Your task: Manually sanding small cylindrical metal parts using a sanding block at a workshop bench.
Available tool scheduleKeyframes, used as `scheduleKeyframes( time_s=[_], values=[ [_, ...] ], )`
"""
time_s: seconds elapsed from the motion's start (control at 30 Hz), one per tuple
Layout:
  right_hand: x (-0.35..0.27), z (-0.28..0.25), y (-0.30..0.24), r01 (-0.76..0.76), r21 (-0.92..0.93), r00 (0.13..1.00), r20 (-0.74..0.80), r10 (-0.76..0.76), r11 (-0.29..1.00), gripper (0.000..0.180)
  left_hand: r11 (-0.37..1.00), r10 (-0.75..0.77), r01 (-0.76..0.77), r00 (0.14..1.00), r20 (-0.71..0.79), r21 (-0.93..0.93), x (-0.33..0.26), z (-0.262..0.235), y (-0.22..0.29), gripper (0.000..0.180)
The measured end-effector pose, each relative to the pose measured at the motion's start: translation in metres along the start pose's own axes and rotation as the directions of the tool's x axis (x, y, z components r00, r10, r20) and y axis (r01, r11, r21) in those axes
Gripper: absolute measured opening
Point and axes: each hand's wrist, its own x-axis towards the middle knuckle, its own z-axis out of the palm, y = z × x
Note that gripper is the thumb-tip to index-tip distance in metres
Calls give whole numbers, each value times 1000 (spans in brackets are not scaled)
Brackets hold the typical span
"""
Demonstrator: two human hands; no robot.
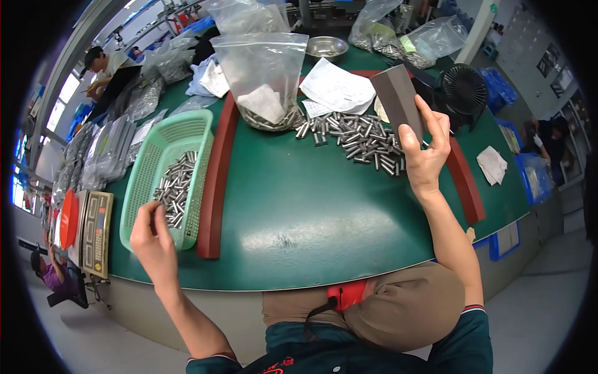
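My right hand (427, 149) is raised over the right side of the green table, its fingers and thumb closed round a dark grey-brown rectangular block (400, 100). Beneath and left of it spreads a loose pile of short silver metal pins (361, 134). At the near end of a light green plastic basket (132, 187) is my left hand (152, 240), fingers loosely curled and thumb a little apart; nothing shows between them. More metal pins (177, 187) lie inside the basket. Part of my right palm is hidden behind the fingers.
A dark red curved strip (215, 187) borders the work area. Behind the pile stand a clear bag of pins (265, 75), papers (336, 87), a metal bowl (327, 47) and a black fan (462, 87). Scales (96, 234) stand left. Other people are farther off.
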Motion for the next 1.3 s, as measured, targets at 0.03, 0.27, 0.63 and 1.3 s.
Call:
scheduleKeyframes(
  time_s=[0.03,0.27,0.63,1.3],
  values=[
    [2,-3,-4,-24,9,1000,16,24,1000,51,1000,-10,10,1000,-11,11,-5,-2,-9,8],
    [2,-70,-39,14,-317,968,240,67,948,53,960,-177,156,981,-74,-234,-29,-6,-16,25],
    [-52,-166,-62,61,-547,949,290,121,835,50,922,172,-349,759,-628,-169,-81,-8,-35,53],
    [-128,-111,-14,-112,-527,991,-123,54,843,38,794,-497,126,697,-516,-594,-96,7,-112,41]
  ],
)
